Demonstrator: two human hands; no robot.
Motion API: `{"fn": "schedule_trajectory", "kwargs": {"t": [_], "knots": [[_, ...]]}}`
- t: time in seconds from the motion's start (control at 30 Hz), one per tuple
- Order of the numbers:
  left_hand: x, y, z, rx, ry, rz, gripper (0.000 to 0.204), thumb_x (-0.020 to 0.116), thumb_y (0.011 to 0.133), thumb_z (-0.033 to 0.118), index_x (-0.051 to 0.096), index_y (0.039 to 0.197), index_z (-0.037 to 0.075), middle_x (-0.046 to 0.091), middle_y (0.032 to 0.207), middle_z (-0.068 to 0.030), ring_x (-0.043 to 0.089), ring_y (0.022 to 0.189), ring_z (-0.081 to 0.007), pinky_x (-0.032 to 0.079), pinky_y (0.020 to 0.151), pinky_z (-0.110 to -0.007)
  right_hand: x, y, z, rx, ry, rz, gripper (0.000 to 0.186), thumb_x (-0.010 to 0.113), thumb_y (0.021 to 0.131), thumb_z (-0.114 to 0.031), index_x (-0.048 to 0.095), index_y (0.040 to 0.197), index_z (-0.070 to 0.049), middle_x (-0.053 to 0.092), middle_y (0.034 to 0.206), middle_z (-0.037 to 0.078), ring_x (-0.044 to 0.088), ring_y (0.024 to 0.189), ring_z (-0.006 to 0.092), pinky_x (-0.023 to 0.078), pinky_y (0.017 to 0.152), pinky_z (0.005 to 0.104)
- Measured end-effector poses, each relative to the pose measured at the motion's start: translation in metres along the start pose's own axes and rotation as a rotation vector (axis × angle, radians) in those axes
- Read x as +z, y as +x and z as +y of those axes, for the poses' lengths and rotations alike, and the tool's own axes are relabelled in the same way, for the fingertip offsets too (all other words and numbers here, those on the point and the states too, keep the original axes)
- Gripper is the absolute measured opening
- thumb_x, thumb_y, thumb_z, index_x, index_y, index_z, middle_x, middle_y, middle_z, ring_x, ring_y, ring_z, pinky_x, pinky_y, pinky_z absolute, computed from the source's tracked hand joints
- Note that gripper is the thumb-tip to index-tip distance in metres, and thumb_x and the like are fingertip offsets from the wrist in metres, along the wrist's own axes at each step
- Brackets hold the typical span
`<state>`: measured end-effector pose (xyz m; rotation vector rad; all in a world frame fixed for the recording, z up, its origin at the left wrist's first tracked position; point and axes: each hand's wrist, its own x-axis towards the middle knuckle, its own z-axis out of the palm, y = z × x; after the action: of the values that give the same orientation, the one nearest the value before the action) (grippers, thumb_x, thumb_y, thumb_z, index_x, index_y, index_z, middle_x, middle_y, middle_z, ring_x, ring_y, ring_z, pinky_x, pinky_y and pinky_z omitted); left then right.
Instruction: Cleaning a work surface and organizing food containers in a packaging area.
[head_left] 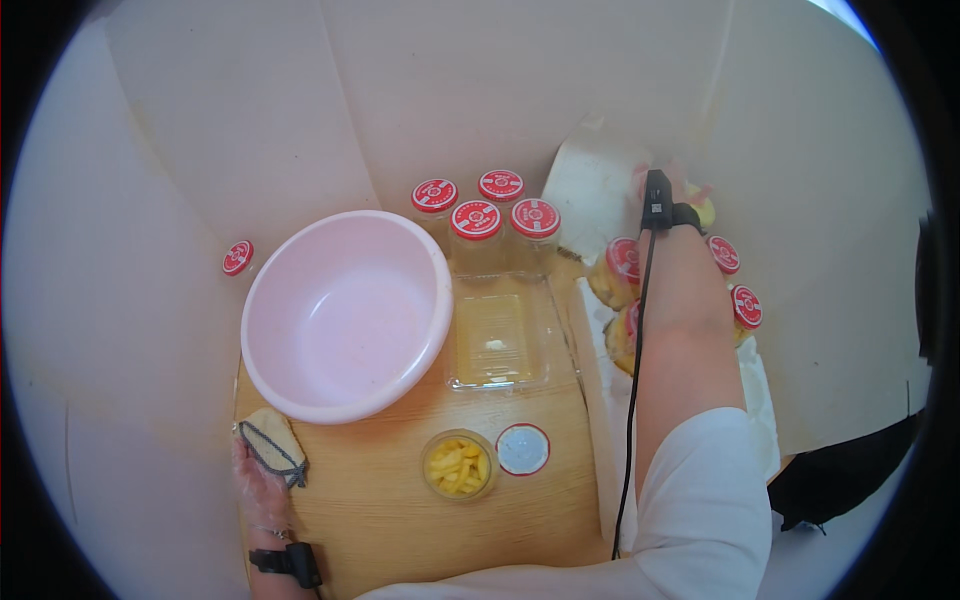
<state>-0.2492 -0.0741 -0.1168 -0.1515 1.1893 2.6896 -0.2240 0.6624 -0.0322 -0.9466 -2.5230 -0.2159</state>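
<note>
The right hand point(672, 192) is reaching far out over a white box point(600, 400) of filled jars with red lids point(745, 305), toward a white bag point(595, 185) at the back; only the wrist strap and a few blurred fingertips are showing, so I cannot tell how far the hand is opening or whether it is gripping anything. The left hand point(262, 470), wearing a thin clear glove, is lying closed on a tan cloth with a dark cord edge point(272, 445) at the table's near left corner. The open glass jar point(459, 465), packed with wet yellow fruit pieces, is standing uncovered near the front edge of the wooden table point(400, 520), its round lid point(522, 449) lying underside up just beside it. I judge the outstretched forearm and its trailing black cable point(632, 400) are risking a knock against the smooth, round jars beneath, and glass would be tipping easily. The wide pink plastic basin point(345, 315) is sitting glossy and empty; the clear plastic tray point(497, 330) beside it is holding a thin film of yellowish liquid. Four capped empty jars point(476, 222) are clustering behind it, and one red lid point(237, 258) is lying well apart at the left.
</note>
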Motion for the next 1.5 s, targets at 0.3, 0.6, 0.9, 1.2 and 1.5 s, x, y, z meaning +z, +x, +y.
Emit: {"fn": "schedule_trajectory", "kwargs": {"t": [0.3,0.6,0.9,1.2,1.5], "knots": [[0.003,-0.001,-0.004,0.012,0.033,-0.084,0.038,0.04,0.106,0.032,0.053,0.127,0.003,0.059,0.13,-0.0127,0.057,0.119,-0.0246,0.047,0.103,-0.04,0.0,0.011,0.042,-0.026,-0.18,-0.345,0.025,0.065,0.087,-0.027,0.072,0.086,-0.003,0.07,0.081,0.019,0.071,0.072,0.0268,0.053,0.059,0.0377],[0.001,-0.001,0.001,-0.026,-0.094,-0.046,0.037,0.041,0.106,0.03,0.053,0.126,0.003,0.059,0.128,-0.0118,0.057,0.118,-0.0246,0.047,0.102,-0.039,-0.066,0.003,-0.001,0.691,0.816,0.081,0.045,0.044,0.097,-0.049,0.065,0.113,-0.012,0.07,0.091,0.01,0.056,0.068,0.0207,0.048,0.069,0.0358],[0.0,-0.002,0.002,-0.056,-0.124,-0.112,0.04,0.043,0.105,0.031,0.051,0.131,0.002,0.057,0.133,-0.0141,0.056,0.121,-0.0284,0.048,0.102,-0.044,-0.182,-0.06,-0.027,0.231,1.061,0.346,0.036,0.038,0.102,-0.013,0.043,0.136,-0.002,0.061,0.088,0.007,0.053,0.064,0.0128,0.048,0.055,0.0274],[-0.023,0.006,0.005,-0.003,-0.018,-0.16,0.037,0.046,0.103,0.028,0.053,0.128,0.003,0.057,0.13,-0.0137,0.055,0.121,-0.0265,0.047,0.101,-0.042,-0.326,-0.216,-0.132,0.384,2.055,0.03,0.025,0.058,0.096,-0.035,0.054,0.085,-0.013,0.038,0.06,-0.004,0.039,0.052,0.0106,0.027,0.043,0.0231],[-0.017,-0.002,0.012,0.476,0.81,-0.209,0.031,0.047,0.103,0.023,0.055,0.124,0.002,0.057,0.121,-0.0063,0.055,0.113,-0.0195,0.043,0.101,-0.036,-0.331,-0.363,-0.19,0.448,1.825,-0.581,0.048,0.051,0.094,-0.052,0.066,0.083,-0.008,0.041,0.057,-0.004,0.044,0.056,0.0107,0.026,0.044,0.0229]]}}
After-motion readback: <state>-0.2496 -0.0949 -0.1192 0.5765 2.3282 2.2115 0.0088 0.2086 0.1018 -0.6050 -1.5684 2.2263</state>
